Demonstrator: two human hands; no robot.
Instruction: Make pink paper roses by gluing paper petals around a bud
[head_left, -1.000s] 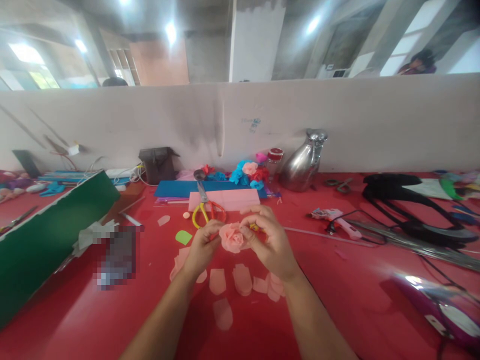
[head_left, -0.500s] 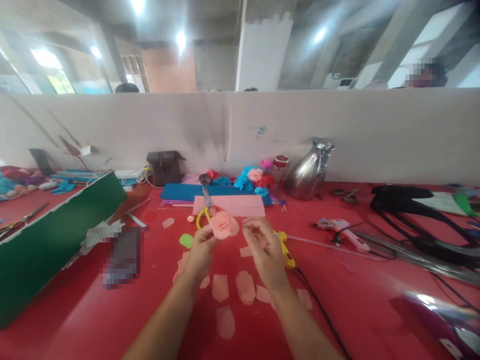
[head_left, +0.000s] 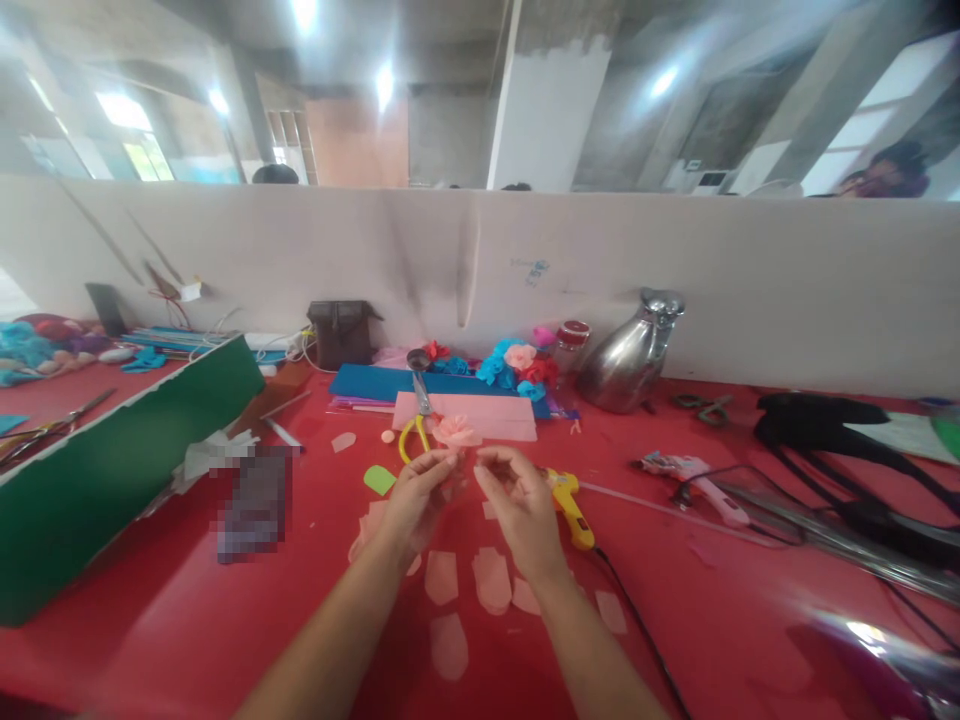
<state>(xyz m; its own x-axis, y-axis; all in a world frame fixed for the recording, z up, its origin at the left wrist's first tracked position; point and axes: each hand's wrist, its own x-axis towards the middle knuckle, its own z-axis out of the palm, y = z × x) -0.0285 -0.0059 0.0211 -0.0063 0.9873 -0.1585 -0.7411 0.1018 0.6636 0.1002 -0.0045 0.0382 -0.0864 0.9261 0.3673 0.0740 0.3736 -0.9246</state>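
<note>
My left hand point(head_left: 420, 500) pinches the underside of a pink paper flower point(head_left: 456, 431), which faces up and away above the fingertips. My right hand point(head_left: 525, 510) is just right of it, thumb and fingers curled together; whatever they hold, if anything, is too small to make out. Beneath both hands lie several loose pink paper petals point(head_left: 492, 580). Behind the flower are yellow-handled scissors point(head_left: 421, 405) and a pink paper sheet point(head_left: 506, 415). A yellow glue gun point(head_left: 574, 512) rests to the right of my right hand.
A green board point(head_left: 135, 480) stands on the left. Blue and red paper flowers point(head_left: 510, 370), a lidded jar point(head_left: 571, 345) and a metal jug point(head_left: 634, 350) line the white partition point(head_left: 337, 240). A pink glue gun point(head_left: 705, 485) and a black bag point(head_left: 817, 430) lie at right.
The flower has tipped, now showing its side rather than its front. Both hands have come closer together. The view has shifted slightly left.
</note>
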